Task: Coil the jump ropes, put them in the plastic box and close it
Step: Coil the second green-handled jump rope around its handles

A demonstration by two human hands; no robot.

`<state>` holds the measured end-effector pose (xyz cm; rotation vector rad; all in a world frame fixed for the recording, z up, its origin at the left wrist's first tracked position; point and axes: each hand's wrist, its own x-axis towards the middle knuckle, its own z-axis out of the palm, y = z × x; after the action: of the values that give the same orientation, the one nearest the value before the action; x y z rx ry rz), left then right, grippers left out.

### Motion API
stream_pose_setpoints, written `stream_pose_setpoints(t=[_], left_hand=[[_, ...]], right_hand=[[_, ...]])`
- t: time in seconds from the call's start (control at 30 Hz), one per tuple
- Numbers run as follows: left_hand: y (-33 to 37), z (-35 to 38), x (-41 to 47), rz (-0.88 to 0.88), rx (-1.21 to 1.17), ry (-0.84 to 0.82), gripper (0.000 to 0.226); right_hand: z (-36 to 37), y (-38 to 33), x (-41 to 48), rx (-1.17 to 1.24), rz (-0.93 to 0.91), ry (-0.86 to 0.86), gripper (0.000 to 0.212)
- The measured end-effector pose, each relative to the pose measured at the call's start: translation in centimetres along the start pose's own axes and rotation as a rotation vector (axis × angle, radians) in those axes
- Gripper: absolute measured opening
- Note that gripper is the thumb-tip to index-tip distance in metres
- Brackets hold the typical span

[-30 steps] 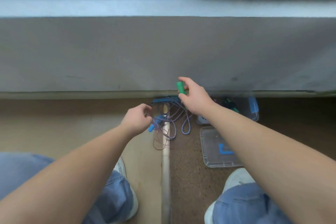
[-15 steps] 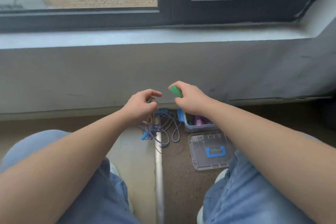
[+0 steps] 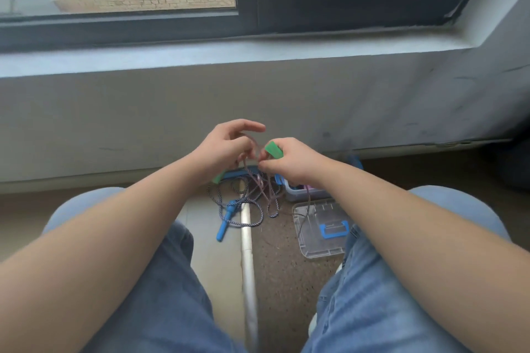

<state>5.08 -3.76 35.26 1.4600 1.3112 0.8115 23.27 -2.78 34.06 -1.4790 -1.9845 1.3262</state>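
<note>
— Two ropes: how are they held?
— Pink rope (image 3: 268, 193) is gripped by the left hand (image 3: 226, 149), its green handle (image 3: 274, 149) pinched by the right hand (image 3: 289, 162); blue rope (image 3: 229, 204) is heaped on the floor (image 3: 286, 281)
— Edges?
— Open box (image 3: 298, 194) is set against the wall (image 3: 172, 112), lid (image 3: 315, 245) just beside

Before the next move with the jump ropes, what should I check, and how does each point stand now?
1. Right hand grips green handle: ok.
2. Left hand holds pink rope loops: ok.
3. Pink rope fully coiled: not ok, strands hang toward the floor.
4. Plastic box open, lid off beside it: ok.
5. Free room in the box: cannot tell, arm hides it.
6. Blue-handled rope coiled: not ok, lies loose.
</note>
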Motion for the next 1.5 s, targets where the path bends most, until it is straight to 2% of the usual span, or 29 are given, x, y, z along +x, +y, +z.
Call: stream_pose_setpoints(t=[0.17,0.27,0.4,0.6,0.67,0.77,0.83,0.97,1.1,1.17,1.23,1.3,1.37,1.43,1.5], left_hand=[[-2.1,-0.3,0.4,0.017,0.325,0.045,0.025],[-3.1,-0.2,0.9,-0.02,0.429,0.053,0.02],[-3.3,0.2,1.2,-0.021,0.516,0.143,0.01],[-3.3,0.5,1.7,-0.014,0.541,0.095,0.016],[-3.3,0.5,1.9,-0.04,0.52,0.076,0.026],[-3.1,0.4,2.1,-0.04,0.467,0.045,0.05],[-3.0,0.5,2.2,-0.032,0.443,0.059,0.053],[-2.9,0.8,2.4,-0.057,0.401,0.071,0.053],[-2.8,1.0,2.4,-0.119,0.263,0.057,0.057],[-2.9,1.0,2.5,-0.122,0.24,0.081,0.062],[-3.1,0.8,2.7,-0.128,0.217,0.112,0.063],[-3.1,0.8,2.7,-0.125,0.186,0.129,0.062],[-3.0,0.8,2.6,-0.113,0.168,0.131,0.057],[-3.1,0.8,2.6,-0.1,0.129,0.132,0.051],[-3.2,0.9,2.6,-0.093,0.086,0.124,0.042]], right_hand=[[-0.6,0.9,0.5,-0.122,0.027,0.139,0.01],[-1.3,1.4,0.3,-0.179,0.011,0.162,0.012],[-1.9,1.0,0.4,-0.132,-0.036,0.185,0.008],[-2.1,0.9,0.1,-0.128,-0.021,0.13,0.008],[-2.6,0.9,-0.1,-0.137,-0.009,0.113,0.01],[-2.9,0.9,-0.4,-0.268,0.024,-0.037,0.015],[-2.6,1.2,-0.3,-0.364,0.044,-0.114,0.021],[-2.0,1.4,0.4,-0.39,0.053,-0.002,0.033],[-2.1,1.1,0.7,-0.383,0.097,0.216,0.057],[-2.1,1.1,1.0,-0.318,0.13,0.298,0.054],[-2.3,1.0,1.2,-0.194,0.124,0.322,0.033],[-2.3,1.1,1.1,-0.02,0.11,0.287,0.016],[-2.1,1.3,1.2,0.15,0.109,0.233,0.007],[-2.1,1.3,1.2,0.245,0.096,0.232,0.01],[-2.2,1.0,1.3,0.282,0.099,0.206,0.024]])
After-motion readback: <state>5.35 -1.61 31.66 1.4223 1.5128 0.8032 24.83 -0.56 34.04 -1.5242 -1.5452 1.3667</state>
